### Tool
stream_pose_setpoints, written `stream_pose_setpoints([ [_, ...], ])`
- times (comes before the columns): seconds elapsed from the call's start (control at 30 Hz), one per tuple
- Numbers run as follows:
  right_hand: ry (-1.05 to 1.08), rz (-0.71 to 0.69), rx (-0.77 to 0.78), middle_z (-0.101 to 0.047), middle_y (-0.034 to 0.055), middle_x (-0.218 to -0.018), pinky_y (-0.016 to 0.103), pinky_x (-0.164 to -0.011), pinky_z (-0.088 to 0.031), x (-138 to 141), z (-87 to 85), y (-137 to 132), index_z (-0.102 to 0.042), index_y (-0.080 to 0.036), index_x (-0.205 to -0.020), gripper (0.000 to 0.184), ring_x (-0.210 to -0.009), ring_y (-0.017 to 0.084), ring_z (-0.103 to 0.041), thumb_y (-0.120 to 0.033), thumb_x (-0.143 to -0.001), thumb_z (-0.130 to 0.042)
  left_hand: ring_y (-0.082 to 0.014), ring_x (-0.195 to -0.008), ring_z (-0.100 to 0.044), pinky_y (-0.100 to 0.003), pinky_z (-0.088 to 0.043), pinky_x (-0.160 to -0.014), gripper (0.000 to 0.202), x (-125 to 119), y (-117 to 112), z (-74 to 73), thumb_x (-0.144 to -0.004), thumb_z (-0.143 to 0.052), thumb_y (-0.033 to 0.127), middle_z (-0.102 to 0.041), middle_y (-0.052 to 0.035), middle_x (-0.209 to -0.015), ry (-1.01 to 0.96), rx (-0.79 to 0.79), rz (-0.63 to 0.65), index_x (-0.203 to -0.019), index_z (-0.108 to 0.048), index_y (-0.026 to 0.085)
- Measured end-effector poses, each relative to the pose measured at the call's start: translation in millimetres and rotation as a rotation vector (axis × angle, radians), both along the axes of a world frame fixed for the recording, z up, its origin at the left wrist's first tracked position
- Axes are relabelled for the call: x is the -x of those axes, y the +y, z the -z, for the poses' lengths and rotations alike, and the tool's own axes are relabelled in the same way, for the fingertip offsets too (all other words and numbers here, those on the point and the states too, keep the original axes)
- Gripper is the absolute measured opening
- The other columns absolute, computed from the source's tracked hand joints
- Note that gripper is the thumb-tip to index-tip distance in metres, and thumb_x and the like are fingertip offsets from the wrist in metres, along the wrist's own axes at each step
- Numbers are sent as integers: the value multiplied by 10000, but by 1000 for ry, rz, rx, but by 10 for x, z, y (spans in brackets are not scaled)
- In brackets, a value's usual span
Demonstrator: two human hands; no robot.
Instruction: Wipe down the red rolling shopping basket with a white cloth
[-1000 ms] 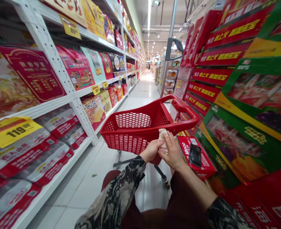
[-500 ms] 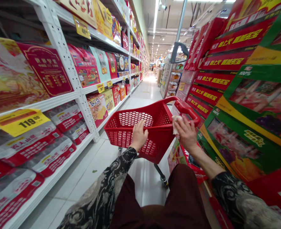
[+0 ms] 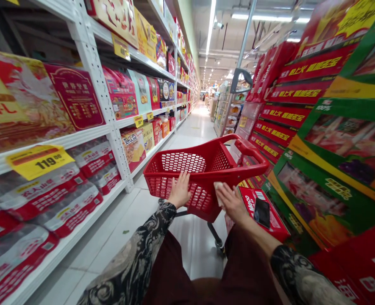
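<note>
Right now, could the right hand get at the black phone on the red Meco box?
Probably yes. The right hand is just left of the black phone, which lies on the red Meco box, with nothing between them, though the hand is holding a white wad.

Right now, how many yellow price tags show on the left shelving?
5: 119 tag lower left, upper tag on the high shelf, paired tags farther along, corner tag cut off top left; more may be hidden.

White steel shelves (image 3: 93, 72) down L side of aisle, packed w/ red snack bags (image 3: 37, 199) & boxes (image 3: 76, 95), yellow 119 price tag (image 3: 39, 162) on shelf edge. R side: stacked red & green gift boxes (image 3: 330, 169). White tile floor (image 3: 111, 237) runs far back, strip lights (image 3: 210, 29) overhead.
</note>
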State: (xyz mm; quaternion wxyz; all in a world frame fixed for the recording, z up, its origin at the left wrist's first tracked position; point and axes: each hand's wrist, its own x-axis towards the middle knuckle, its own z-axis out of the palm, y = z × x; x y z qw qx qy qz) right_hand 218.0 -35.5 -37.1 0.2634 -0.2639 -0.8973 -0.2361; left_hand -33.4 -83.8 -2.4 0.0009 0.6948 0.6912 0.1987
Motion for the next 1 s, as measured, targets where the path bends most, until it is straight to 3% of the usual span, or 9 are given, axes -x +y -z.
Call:
stream_pose_setpoints([
  [0.1,169,94,-58,-422,124,-1365,538,-1065,-172,115,-439,81,-450,-170,-1291,490,-1330,264,-254,-194,-802,-467,-247,-1376,-103,-536,-144,-1081,748,36,-46,112,-685,-447,148,-138,-139,-1491,-22,-21,-88,-1388,-197,90],
  [0.17,191,99,-53,-418,129,-1367,539,-1066,-157,227,-487,126,-435,-166,-1302,506,-1327,262,-260,-179,-797,-467,-247,-1375,-106,-524,-140,-1086,757,52,-72,162,-673,-456,142,-126,-139,-1493,-15,-11,-88,-1385,-205,85],
  [0.3,52,51,32,-472,119,-1327,530,-1048,-205,391,2,101,-463,-163,-1277,505,-1283,259,-347,-114,-775,-459,-247,-1376,-98,-536,-129,-1086,750,94,-88,146,-665,-463,152,-148,-125,-1491,9,12,-56,-1377,-235,99],
  [0.4,-65,44,98,-476,109,-1325,515,-1017,-277,361,473,11,-502,-155,-1239,484,-1246,269,-399,-89,-761,-467,-242,-1378,-84,-541,-127,-1085,734,129,-83,109,-675,-455,160,-148,-105,-1494,7,20,-41,-1375,-243,104],
  [0.47,-124,31,126,-475,104,-1327,495,-998,-319,290,645,-42,-523,-152,-1215,467,-1235,267,-414,-84,-755,-478,-238,-1379,-81,-534,-125,-1088,730,145,-85,109,-681,-455,157,-137,-100,-1497,5,17,-30,-1377,-240,105],
  [0.57,-173,-35,126,-499,97,-1306,467,-988,-344,235,588,-66,-548,-155,-1184,436,-1221,253,-434,-84,-759,-481,-232,-1379,-86,-516,-115,-1095,718,164,-102,156,-693,-458,146,-143,-104,-1496,12,-11,-13,-1377,-241,107],
  [0.8,122,-49,-46,-477,121,-1322,506,-1070,-190,787,-156,117,-469,-119,-1264,433,-1325,257,-263,-174,-834,-463,-226,-1374,-121,-490,-125,-1100,714,215,-155,413,-707,-445,150,-170,-139,-1486,3,-14,-64,-1378,-216,70],
  [0.9,36,-109,-55,-463,107,-1337,489,-1068,-204,1012,-46,153,-481,-119,-1252,406,-1311,252,-295,-167,-851,-444,-219,-1376,-112,-489,-113,-1102,747,217,-177,511,-695,-461,154,-160,-132,-1489,1,38,-55,-1387,-189,79],
  [1.0,-134,-150,5,-453,98,-1346,466,-1049,-253,1012,380,119,-512,-123,-1221,380,-1278,242,-353,-161,-849,-446,-215,-1375,-115,-491,-95,-1104,777,225,-207,572,-684,-483,166,-166,-129,-1488,-5,88,-18,-1391,-171,85],
])
